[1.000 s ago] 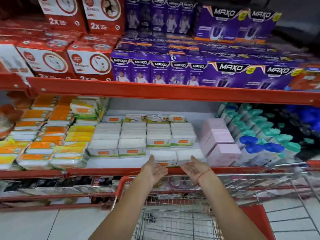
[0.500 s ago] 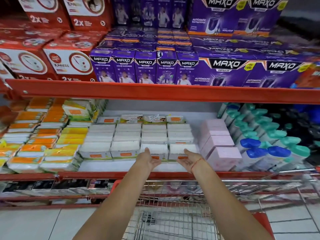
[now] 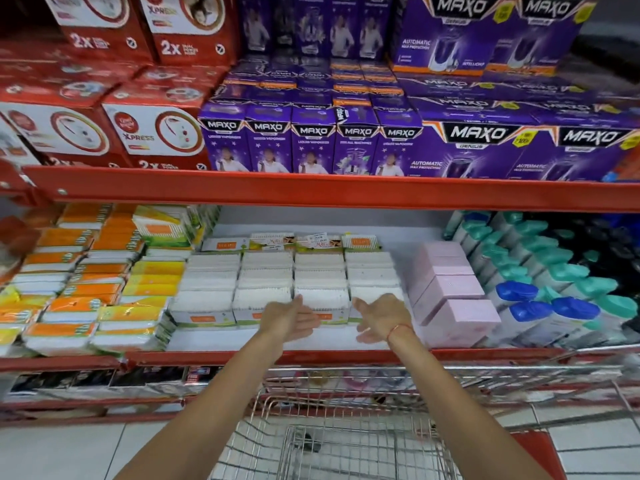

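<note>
As they flank a white pack (image 3: pixel 322 299), left hand (image 3: pixel 290 318) and right hand (image 3: pixel 381 317) gape — empty.

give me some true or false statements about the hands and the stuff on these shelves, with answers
1. The left hand and the right hand are both open and hold nothing. True.
2. The pink boxes stand to the left of the white packs. False: they stand to the right of them.
3. The purple Maxo boxes sit on the shelf above the white packs. True.
4. The red thread is on the left wrist. False: it is on the right wrist.
</note>
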{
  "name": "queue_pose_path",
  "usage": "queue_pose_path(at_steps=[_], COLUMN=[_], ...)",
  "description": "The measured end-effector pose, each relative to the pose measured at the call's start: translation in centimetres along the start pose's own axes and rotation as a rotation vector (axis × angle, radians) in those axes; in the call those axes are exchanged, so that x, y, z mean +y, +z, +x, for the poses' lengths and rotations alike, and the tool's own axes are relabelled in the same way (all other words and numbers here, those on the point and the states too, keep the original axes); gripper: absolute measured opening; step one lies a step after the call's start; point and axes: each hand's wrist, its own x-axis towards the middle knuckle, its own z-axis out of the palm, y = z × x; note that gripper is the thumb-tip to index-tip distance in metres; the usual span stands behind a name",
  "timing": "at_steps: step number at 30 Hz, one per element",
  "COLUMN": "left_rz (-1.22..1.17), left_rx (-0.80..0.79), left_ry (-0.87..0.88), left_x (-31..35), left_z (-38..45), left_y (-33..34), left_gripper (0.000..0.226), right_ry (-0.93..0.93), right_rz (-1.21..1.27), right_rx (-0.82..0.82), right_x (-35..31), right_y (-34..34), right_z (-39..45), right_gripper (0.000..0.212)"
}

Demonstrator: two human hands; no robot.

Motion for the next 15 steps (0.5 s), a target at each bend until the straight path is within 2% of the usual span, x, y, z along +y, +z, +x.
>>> queue_pose_path(at_steps=[2, 3, 5, 6, 8, 10, 13, 15], left_rz=[0.258, 0.492, 0.953, 1.132, 1.458, 1.701, 1.819, 1.863], left_rx=[0.133, 0.235, 0.381, 0.394, 0.308, 0.168, 0.059, 0.029], left_ry=[0.353, 0.555, 0.851, 0.909, 0.924, 0.866, 0.777, 0.752], left_x=[0.4, 0.8, 1.8, 2.2, 2.8, 3.4, 4.1, 4.3], left_z=[0.1, 0.3, 1.2, 1.8, 3.6, 4.6, 6.1, 6.7], left_y=[-3.6, -5.8, -10.2, -12.2, -15.9, -17.7, -19.1, -19.2], left_gripper=[0.044, 0.048, 0.054, 0.055, 0.081, 0.108, 0.126, 0.128], right_ry=[-0.299, -0.458, -0.722, -0.795, -0.832, -0.847, -0.797, -0.754], right_rz=[-0.192, -0.253, -0.367, -0.418, -0.583, -0.798, -0.963, -1.001], right_rx=[0.235, 0.307, 0.31, 0.22, 0.022, -0.016, -0.021, -0.022], right_x=[-2.0, -3.2, -6.0, -7.2, -9.2, -10.3, -11.3, -11.1], right_y=[1.2, 2.1, 3.7, 4.7, 7.0, 8.9, 11.5, 12.4], right_z=[-0.7, -1.0, -1.5, -1.4, -0.8, 0.7, 3.2, 4.2], right_gripper=[0.046, 0.04, 0.03, 0.041, 0.08, 0.11, 0.131, 0.135])
